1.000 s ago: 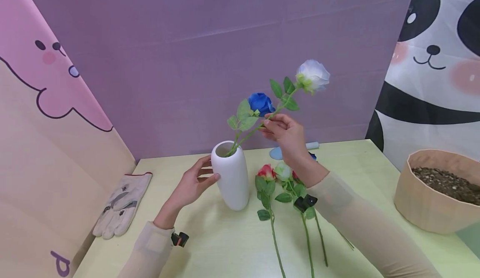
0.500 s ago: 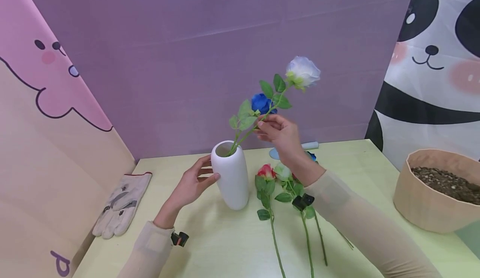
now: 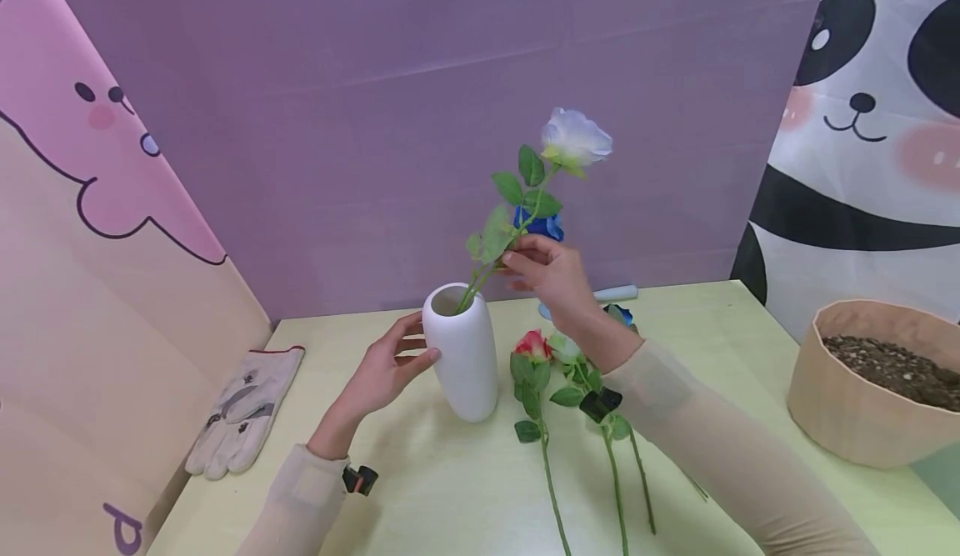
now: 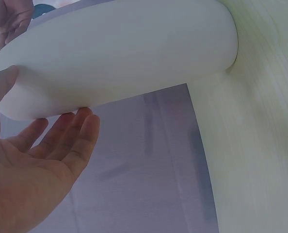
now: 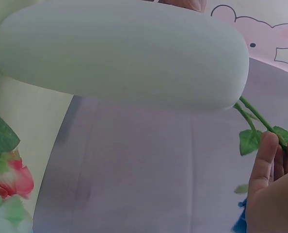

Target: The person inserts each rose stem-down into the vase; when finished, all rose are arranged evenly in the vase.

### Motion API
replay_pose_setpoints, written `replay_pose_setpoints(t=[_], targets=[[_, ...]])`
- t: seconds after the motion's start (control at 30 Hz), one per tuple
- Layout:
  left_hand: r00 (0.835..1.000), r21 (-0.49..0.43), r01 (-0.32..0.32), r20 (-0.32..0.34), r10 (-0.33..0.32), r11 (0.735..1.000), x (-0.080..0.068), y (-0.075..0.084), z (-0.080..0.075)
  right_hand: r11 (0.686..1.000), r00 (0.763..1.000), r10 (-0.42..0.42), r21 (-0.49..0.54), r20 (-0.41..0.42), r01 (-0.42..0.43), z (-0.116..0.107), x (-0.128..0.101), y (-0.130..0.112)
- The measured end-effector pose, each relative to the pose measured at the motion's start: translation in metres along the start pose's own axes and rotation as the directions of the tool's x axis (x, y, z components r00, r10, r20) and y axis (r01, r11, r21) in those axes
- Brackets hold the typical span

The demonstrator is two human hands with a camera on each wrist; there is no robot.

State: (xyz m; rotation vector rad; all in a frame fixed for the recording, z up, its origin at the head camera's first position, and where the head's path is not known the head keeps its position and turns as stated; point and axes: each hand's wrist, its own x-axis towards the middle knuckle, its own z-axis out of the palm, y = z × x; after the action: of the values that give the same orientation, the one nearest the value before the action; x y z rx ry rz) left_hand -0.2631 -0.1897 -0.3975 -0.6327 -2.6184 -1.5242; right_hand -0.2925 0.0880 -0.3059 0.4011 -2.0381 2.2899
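A white vase point(image 3: 465, 360) stands on the pale green table point(image 3: 450, 489). My left hand point(image 3: 386, 368) rests against its left side, thumb and straight fingers touching the wall point(image 4: 120, 53). My right hand point(image 3: 543, 271) pinches the green stem point(image 5: 255, 116) of a white rose point(image 3: 573, 137), which leans right while its lower end sits in the vase mouth. A blue rose point(image 3: 543, 225) also stands in the vase, partly hidden behind my right hand. In the right wrist view, the fingertips point(image 5: 267, 145) close on the stem beside a leaf.
A red rose point(image 3: 532, 343), a pale rose point(image 3: 564, 346) and a blue flower point(image 3: 621, 315) lie on the table under my right forearm. Work gloves point(image 3: 243, 410) lie at the left edge. A tan pot of soil point(image 3: 877, 381) stands right. A light blue tool point(image 3: 617, 293) lies at the back.
The white rose has swung left and stands more upright, with my right hand moving left and a little down along with it. The left hand and vase have stayed put.
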Motion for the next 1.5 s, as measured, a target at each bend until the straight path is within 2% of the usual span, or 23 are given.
replay_pose_setpoints(t=[0.37,0.9,1.5], targets=[[1.0,0.0,-0.004,0.003,0.004,1.0,0.0,-0.001,-0.001,0.997,1.0,-0.012,-0.082,0.013,0.013,0.007,-0.002,0.007],[1.0,0.005,0.005,0.004,-0.005,1.0,0.0,-0.001,-0.001,0.999,1.0,0.01,-0.054,-0.017,-0.011,0.017,-0.002,0.01],[1.0,0.015,0.009,-0.009,-0.009,1.0,0.001,0.0,0.003,0.994,1.0,0.023,-0.103,0.018,-0.021,0.013,-0.007,0.015]])
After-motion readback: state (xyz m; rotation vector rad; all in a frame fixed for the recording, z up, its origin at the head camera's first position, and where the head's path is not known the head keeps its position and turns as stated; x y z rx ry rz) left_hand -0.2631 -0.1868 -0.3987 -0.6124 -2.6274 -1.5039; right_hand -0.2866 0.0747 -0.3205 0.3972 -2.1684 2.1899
